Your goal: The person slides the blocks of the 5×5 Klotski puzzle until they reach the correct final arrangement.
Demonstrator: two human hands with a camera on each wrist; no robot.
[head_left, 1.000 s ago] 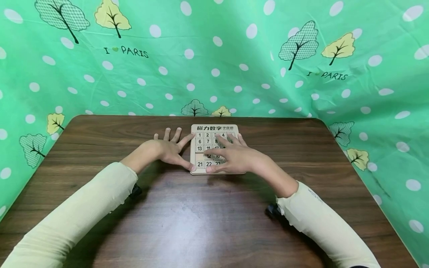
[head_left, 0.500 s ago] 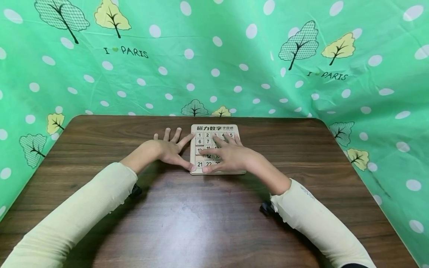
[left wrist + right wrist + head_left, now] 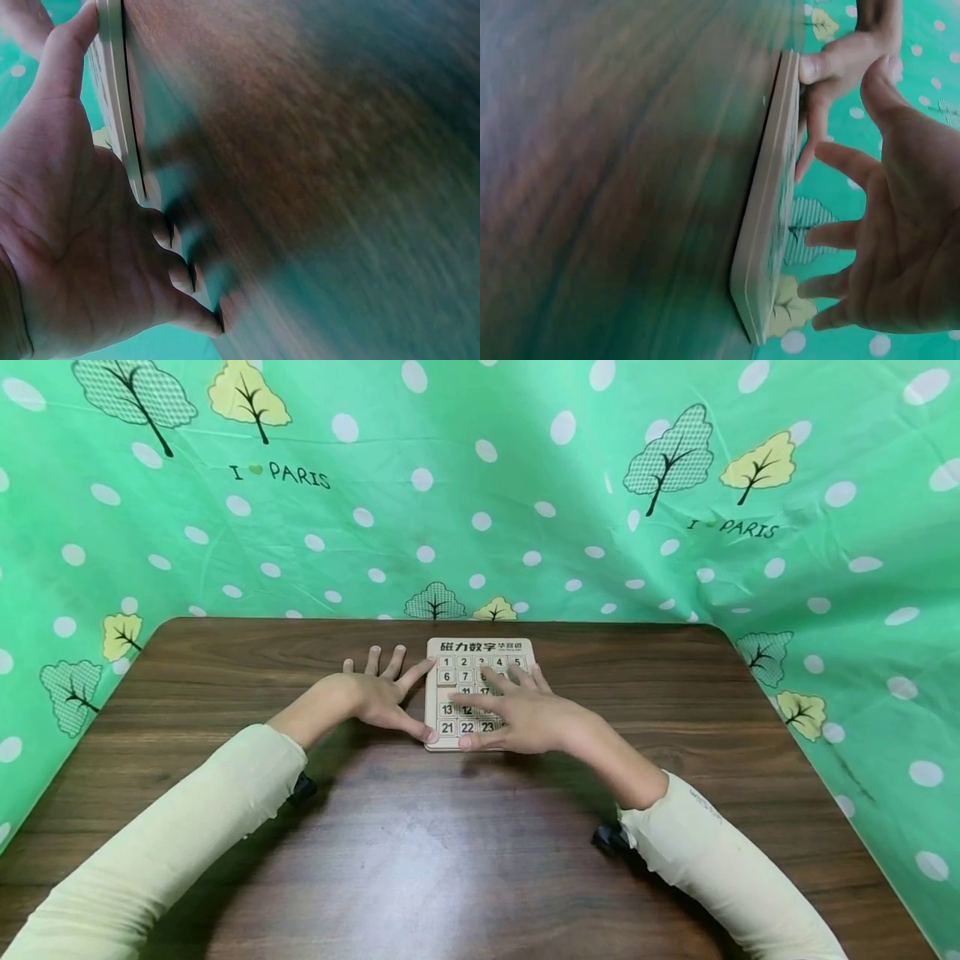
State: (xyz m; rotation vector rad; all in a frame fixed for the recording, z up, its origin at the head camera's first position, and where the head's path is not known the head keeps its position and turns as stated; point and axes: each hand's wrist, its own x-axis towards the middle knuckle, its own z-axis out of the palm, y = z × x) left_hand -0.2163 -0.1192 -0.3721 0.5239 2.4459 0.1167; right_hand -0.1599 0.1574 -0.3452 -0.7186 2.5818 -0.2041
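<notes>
At the left, your left hand [image 3: 371,697] is spread, gripping nothing: its thumb rests at the lower left corner of a number puzzle [image 3: 433,697] and its forefinger reaches the upper left edge, most likely to keep the board from sliding, while the other fingers fan out away from it. The puzzle lies flat near the far side of the worktop [image 3: 420,843], centred in front of you. It is a pale, wood-coloured board with a dark Chinese title across the top and square tiles [image 3: 464,662] bearing black numbers. Its left column shows 1 and 6, a bare gap [image 3: 445,691], then 13 and 21; that space presumably gives neighbouring tiles room to slide. Farther right, your right hand [image 3: 528,712] hangs palm down over the board, fingers apart and grasping nothing, its forefinger pointing to the gap; it hides several numbers. The right wrist view suggests its fingertips are just clear of the surface.
</notes>
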